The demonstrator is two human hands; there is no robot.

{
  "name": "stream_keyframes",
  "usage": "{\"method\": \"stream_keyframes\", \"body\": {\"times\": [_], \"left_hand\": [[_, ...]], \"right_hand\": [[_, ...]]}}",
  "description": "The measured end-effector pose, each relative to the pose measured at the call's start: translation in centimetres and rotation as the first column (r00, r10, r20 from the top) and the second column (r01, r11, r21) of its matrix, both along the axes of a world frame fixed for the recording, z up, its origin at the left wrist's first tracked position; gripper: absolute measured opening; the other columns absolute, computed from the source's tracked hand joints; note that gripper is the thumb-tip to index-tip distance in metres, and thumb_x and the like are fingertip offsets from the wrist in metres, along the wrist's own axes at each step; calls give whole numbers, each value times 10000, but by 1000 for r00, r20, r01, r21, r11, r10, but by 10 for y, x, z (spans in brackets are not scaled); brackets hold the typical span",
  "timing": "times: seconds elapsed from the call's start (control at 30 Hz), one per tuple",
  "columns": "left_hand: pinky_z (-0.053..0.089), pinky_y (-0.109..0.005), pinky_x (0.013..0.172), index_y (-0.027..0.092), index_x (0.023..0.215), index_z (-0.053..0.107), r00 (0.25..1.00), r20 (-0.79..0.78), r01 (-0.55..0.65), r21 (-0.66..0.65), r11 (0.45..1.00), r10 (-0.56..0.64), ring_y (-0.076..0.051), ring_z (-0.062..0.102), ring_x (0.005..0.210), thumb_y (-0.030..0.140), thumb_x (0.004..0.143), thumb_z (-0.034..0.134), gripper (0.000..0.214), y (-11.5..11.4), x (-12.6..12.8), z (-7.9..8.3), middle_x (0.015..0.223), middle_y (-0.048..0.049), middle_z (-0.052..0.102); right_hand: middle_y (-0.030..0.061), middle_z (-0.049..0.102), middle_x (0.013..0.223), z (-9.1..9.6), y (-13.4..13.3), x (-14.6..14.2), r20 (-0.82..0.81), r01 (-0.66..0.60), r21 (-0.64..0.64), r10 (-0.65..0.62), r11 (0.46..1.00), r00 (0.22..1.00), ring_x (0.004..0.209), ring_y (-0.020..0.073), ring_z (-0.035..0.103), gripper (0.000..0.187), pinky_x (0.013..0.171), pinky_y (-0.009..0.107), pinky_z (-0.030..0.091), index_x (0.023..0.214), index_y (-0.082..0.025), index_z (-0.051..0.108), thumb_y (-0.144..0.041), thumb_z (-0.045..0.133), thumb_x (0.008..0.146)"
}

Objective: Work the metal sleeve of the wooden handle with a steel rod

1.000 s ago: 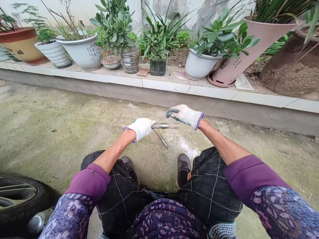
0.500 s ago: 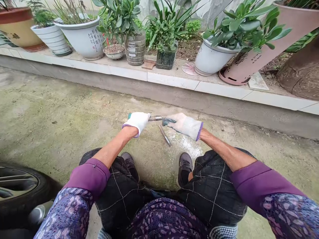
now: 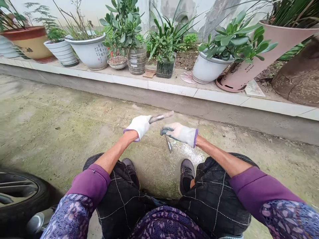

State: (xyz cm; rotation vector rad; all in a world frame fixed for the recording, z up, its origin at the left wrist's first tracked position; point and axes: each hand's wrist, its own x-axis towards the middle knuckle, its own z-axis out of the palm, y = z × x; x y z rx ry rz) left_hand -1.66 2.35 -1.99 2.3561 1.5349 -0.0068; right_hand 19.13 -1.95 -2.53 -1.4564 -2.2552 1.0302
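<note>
My left hand (image 3: 139, 126), in a white work glove with a purple cuff, is closed around one end of a worn metal rod (image 3: 159, 118). The rod points to the right and tilts slightly up; a shiny, ridged band shows along it and its far end is blurred. Just below that free end is my right hand (image 3: 179, 134), apart from the rod, in a white glove with dark grey fingers. Its fingers are curled together, and anything inside them is hidden. A second short rod (image 3: 169, 145) lies on the concrete beneath, its upper end covered by my right hand.
White powder (image 3: 190, 152) is scattered on the concrete beside my right shoe (image 3: 186, 170). Ahead runs a low tiled ledge (image 3: 171, 88) with several potted plants, including a white pot (image 3: 208, 68). A car wheel (image 3: 20, 192) stands close on the left.
My right hand has come off the rod's right end and moved down. The rod stays in my left hand, its free end now tilted up. The view has tipped slightly upward.
</note>
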Motion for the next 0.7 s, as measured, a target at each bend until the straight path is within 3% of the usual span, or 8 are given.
{"method": "stream_keyframes", "body": {"times": [0.1, 0.2, 0.27, 0.33, 0.43, 0.53, 0.6, 0.7], "left_hand": [[512, -357, 775, 162, 1145, 679, 935, -332, 161, 81, 984, -126, -283, 716, 903, 100, 892, 477, 330, -4, 3, -8, 936, -157, 733], [503, -344, 773, 184, 1139, 685, 899, -362, 283, 49, 958, -247, -272, 716, 887, 90, 872, 502, 337, -8, 8, -10, 929, -145, 729], [499, -325, 741, 221, 1138, 697, 909, -295, 309, 9, 951, -293, -247, 708, 823, 164, 892, 504, 318, -7, 10, -6, 883, -105, 726], [487, -292, 691, 232, 1099, 718, 941, -163, 293, -43, 955, -296, -211, 679, 740, 237, 892, 513, 292, -7, 10, 0, 805, -56, 709], [457, -237, 620, 184, 982, 737, 974, 119, 207, -111, 972, -194, -144, 600, 633, 287, 870, 535, 253, -7, 7, 7, 712, -2, 657], [439, -224, 572, 154, 963, 729, 966, 252, 97, -131, 987, -62, -115, 543, 561, 313, 878, 534, 265, -5, 4, 10, 660, 13, 617], [450, -234, 588, 158, 975, 730, 983, 181, 46, -112, 993, -25, -132, 574, 582, 309, 890, 529, 265, -3, 3, 8, 679, -6, 636], [491, -272, 684, 175, 1049, 722, 994, -106, 25, -24, 999, -27, -202, 679, 754, 237, 915, 485, 279, -2, 6, 3, 814, -76, 706]], "right_hand": [[22, 709, 807, -2, 2, -5, 110, -11, 62, 4, 998, 994, 712, 157, 574, 230, 682, 257, 423, 851, -211, 739, -270, 517, 845], [35, 712, 842, 3, 22, 7, 101, 37, 124, -50, 992, 994, 750, 164, 585, 251, 735, 272, 421, 858, -196, 740, -242, 494, 840], [29, 704, 840, 7, 35, 18, 41, 64, 75, -67, 995, 997, 725, 153, 573, 240, 717, 270, 423, 828, -190, 733, -224, 496, 805], [21, 668, 773, 10, 41, 24, -44, 87, -37, -89, 995, 995, 638, 136, 525, 216, 631, 264, 411, 820, -182, 718, -242, 514, 781], [-7, 534, 608, 13, 35, 20, -127, 146, -236, -179, 961, 976, 486, 108, 376, 225, 475, 255, 317, 845, -176, 691, -329, 531, 806], [-18, 472, 565, 10, 21, 6, -126, 158, -272, -198, 949, 972, 456, 98, 325, 240, 440, 248, 278, 858, -175, 696, -340, 522, 834], [11, 566, 647, 6, 12, -2, -137, 86, -163, -109, 983, 985, 524, 109, 427, 224, 503, 247, 354, 862, -170, 713, -269, 513, 834], [47, 687, 809, 5, 2, -8, -62, -4, 31, 6, 1000, 998, 668, 134, 557, 224, 643, 255, 436, 853, -157, 729, -199, 510, 830]]}}
